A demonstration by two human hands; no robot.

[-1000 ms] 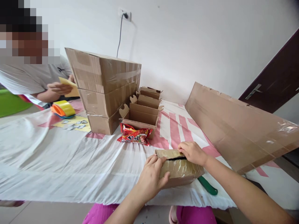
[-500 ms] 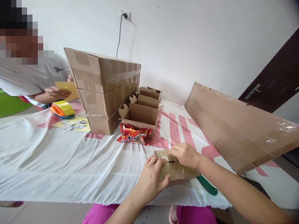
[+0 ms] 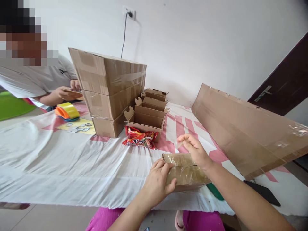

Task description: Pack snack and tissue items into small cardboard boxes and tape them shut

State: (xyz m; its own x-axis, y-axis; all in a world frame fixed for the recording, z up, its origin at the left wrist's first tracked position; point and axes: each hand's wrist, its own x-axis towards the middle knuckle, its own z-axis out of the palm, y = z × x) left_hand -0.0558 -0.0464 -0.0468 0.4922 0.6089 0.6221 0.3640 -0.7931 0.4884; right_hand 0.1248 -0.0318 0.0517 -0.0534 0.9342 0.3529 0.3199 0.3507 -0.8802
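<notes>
A small closed cardboard box [image 3: 185, 175] lies near the table's front edge, with shiny clear tape across its top. My left hand [image 3: 160, 178] grips its left end, fingers on top and thumb along the near side. Above the box's far side, my right hand [image 3: 193, 149] is raised, its thumb and fingertips pinched on a thin strip of clear tape [image 3: 180, 143]. Part of a green tool handle [image 3: 215, 191] shows beside the box, partly hidden by my right forearm. Beyond my left hand, a red snack packet [image 3: 140, 138] leans against an open box [image 3: 149, 120].
Stacked taped cartons [image 3: 110, 93] stand left of a row of open boxes. A large cardboard panel [image 3: 240, 128] stands at the right. A black flat object [image 3: 262, 192] lies near it. At the left, another person handles a card near tape rolls [image 3: 67, 111].
My right hand has lifted off the box top and moved up, with a strip of clear tape in its fingers. My left hand stays on the box. The other person's card has tilted flat.
</notes>
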